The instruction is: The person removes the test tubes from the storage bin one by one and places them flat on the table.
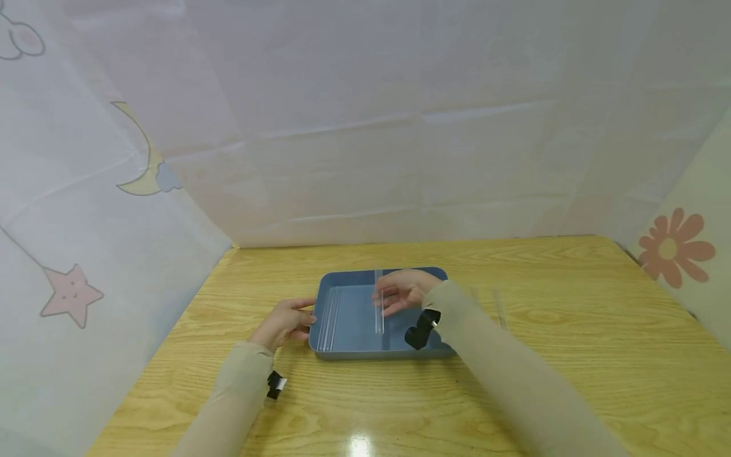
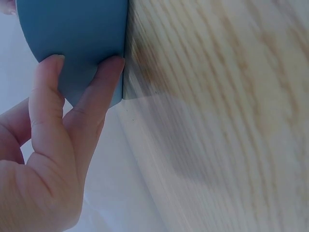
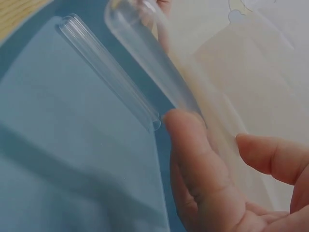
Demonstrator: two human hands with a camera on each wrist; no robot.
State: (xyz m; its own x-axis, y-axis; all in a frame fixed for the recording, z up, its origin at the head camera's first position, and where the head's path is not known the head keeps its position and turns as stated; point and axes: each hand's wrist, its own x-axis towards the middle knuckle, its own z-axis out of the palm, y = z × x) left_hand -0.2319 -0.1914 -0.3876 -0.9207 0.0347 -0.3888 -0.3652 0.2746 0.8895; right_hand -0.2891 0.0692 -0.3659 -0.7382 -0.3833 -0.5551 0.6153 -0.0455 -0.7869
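Note:
A shallow blue tray (image 1: pixel 355 327) stands on the wooden table. My left hand (image 1: pixel 285 322) is at its left end; in the left wrist view, extended fingers (image 2: pixel 47 104) touch the outer wall. Above the middle of the tray, my right hand (image 1: pixel 404 292) holds a clear test tube (image 1: pixel 379 317) by its upper part. The right wrist view shows this tube (image 3: pixel 149 58) tilted, its rounded end away from the fingers (image 3: pixel 198 159). A small group of clear tubes (image 3: pixel 108 72) lies side by side on the tray floor, along the left end.
To the right of the tray, another clear tube (image 1: pixel 499 308) lies on the table (image 1: pixel 571 304), with a fainter clear shape beside it, partly hidden by my right arm. Printed cloth (image 1: pixel 342 158) hangs behind the table and along its sides.

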